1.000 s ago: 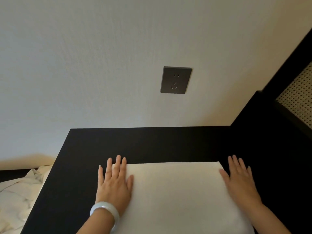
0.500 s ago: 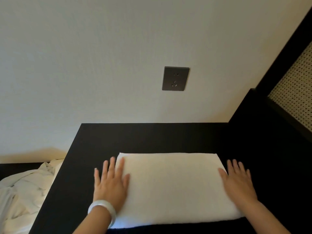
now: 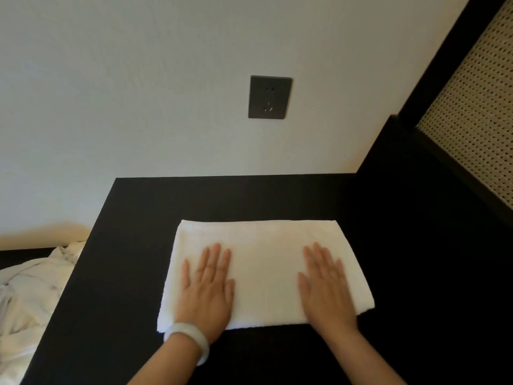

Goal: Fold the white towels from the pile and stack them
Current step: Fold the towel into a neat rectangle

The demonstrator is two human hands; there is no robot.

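Palms down, the left hand [image 3: 206, 290] and right hand [image 3: 326, 290] now lie flat on top of the folded white towel [image 3: 263, 245], fingers straight and pressing; half a second ago they flanked its short ends. Wearing a pale bangle [image 3: 191, 340], the left covers the towel's 8 o'clock area. The right, slightly blurred, covers 4 o'clock. The towel lies square on the black table [image 3: 125, 273]. Bare tabletop runs from its far edge to the wall [image 3: 138, 93] at 12 o'clock, where a dark socket [image 3: 269, 97] sits. At 9 o'clock a bare strip ends at the table's edge, with the unfolded pile [image 3: 30, 287] beyond.
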